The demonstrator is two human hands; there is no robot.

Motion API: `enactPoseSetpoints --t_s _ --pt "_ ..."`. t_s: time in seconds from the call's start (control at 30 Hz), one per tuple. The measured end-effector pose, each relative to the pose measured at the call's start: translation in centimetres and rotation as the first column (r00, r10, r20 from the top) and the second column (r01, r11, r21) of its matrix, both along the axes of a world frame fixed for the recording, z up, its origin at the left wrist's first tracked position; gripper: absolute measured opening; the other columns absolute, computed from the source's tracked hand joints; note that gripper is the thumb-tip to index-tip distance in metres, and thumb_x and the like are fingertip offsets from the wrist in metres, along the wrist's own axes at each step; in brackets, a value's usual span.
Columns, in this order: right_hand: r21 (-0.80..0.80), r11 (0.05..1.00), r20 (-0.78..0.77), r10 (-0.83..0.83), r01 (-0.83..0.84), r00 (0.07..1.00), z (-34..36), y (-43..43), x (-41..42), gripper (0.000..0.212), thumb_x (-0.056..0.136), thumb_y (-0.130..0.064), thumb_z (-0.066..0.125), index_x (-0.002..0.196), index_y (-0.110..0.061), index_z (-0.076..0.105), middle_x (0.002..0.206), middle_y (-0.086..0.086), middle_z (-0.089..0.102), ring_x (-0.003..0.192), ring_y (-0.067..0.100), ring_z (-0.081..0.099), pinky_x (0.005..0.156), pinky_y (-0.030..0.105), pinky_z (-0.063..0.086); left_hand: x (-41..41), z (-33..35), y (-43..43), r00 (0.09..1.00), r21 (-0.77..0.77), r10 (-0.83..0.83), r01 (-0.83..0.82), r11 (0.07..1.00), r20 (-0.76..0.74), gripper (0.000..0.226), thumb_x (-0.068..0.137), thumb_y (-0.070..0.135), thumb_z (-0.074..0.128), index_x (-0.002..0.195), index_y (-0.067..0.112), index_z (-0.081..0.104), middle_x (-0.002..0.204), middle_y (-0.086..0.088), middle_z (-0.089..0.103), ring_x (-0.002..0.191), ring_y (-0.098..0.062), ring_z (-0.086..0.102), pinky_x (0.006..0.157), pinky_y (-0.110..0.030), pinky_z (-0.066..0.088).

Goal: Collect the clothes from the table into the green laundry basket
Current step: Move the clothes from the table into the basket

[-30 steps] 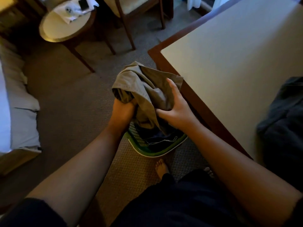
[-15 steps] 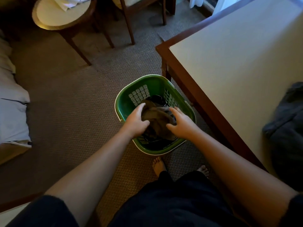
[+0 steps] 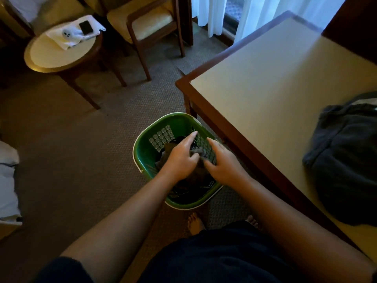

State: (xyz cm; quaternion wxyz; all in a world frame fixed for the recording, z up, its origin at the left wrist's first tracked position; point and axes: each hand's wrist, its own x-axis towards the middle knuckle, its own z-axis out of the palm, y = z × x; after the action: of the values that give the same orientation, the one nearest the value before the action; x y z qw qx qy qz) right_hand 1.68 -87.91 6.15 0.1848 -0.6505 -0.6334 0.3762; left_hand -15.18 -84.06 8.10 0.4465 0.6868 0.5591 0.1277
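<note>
Both hands, left hand and right hand, are down in the green laundry basket on the floor, grips loose and apart over a grey garment, so probably only the dark clothes pile on the table at right is left.

A dim room with brown patterned carpet underfoot. At upper left stands a round, cream-topped wooden side table carrying a white cloth, a black phone and a small white device. Beside it sits a dark wooden armchair with a yellow cushioned seat. Sheer white curtains hang at the top, lit pale blue from the window behind. Pale bedding shows at the left edge.
</note>
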Motion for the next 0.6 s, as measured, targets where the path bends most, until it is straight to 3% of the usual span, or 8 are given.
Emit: enactPoseSetpoints --t_s 0.07,0.17,0.27,0.37,0.43,0.6 --pt "0.062 0.996 -0.021 -0.068 0.069 0.997 1.3 -0.5 1.1 0.072 0.097 -0.027 0.06 0.159 -0.016 0.026 0.158 0.004 0.04 0.143 0.018 0.04 0.114 0.035 0.041 1.7 0.7 0.4 0.997 0.021 -0.043 0.041 0.999 0.071 0.068 0.101 0.007 0.055 0.161 0.022 0.028 0.158 -0.004 0.043 0.097 0.033 0.047 0.083 0.005 0.038" --pt "0.135 0.977 -0.045 -0.158 0.163 0.986 2.7 -1.2 2.9 0.072 0.096 -0.023 0.06 0.159 -0.015 0.026 0.158 0.006 0.039 0.146 0.017 0.037 0.117 0.037 0.038 4.3 2.0 0.8 0.985 0.037 -0.082 0.077 0.996 0.153 0.067 0.101 0.003 0.053 0.161 0.023 0.03 0.154 -0.004 0.047 0.079 0.031 0.05 0.075 -0.001 0.048" --pt "0.208 0.945 -0.033 -0.252 0.254 0.967 3.9 -2.1 4.6 0.07 0.097 -0.021 0.061 0.159 -0.015 0.028 0.158 0.007 0.041 0.146 0.017 0.036 0.117 0.03 0.033 6.9 3.4 1.0 0.972 0.098 -0.149 0.133 0.986 0.181 0.065 0.102 0.004 0.053 0.161 0.024 0.03 0.161 -0.004 0.04 0.098 0.027 0.055 0.088 -0.013 0.054" --pt "0.26 0.902 -0.025 -0.351 0.345 0.936 4.8 -3.0 6.4 0.068 0.097 -0.021 0.061 0.157 -0.014 0.031 0.156 0.007 0.043 0.146 0.016 0.037 0.112 0.023 0.029 9.5 4.4 1.3 0.954 0.14 -0.244 0.221 0.965 0.174 0.065 0.103 0.006 0.052 0.161 0.027 0.029 0.163 -0.001 0.037 0.141 -0.001 0.044 0.114 -0.025 0.042" --pt "0.282 0.873 -0.023 -0.408 0.398 0.913 5.4 -3.7 7.7 0.067 0.097 -0.021 0.061 0.157 -0.014 0.031 0.155 0.007 0.044 0.145 0.016 0.038 0.111 0.022 0.029 11.5 5.1 1.3 0.94 0.158 -0.299 0.274 0.949 0.165 0.066 0.103 0.006 0.051 0.161 0.027 0.028 0.162 -0.003 0.038 0.141 -0.009 0.044 0.11 -0.019 0.041" --pt "0.323 0.777 -0.044 -0.558 0.54 0.829 6.5 -5.6 11.4 0.067 0.096 -0.02 0.062 0.156 -0.016 0.033 0.153 0.004 0.045 0.142 0.015 0.039 0.109 0.02 0.028 16.6 5.9 0.9 0.903 0.199 -0.387 0.352 0.915 0.184 0.066 0.103 0.006 0.052 0.16 0.028 0.029 0.161 -0.002 0.04 0.146 -0.015 0.04 0.118 -0.041 0.04"
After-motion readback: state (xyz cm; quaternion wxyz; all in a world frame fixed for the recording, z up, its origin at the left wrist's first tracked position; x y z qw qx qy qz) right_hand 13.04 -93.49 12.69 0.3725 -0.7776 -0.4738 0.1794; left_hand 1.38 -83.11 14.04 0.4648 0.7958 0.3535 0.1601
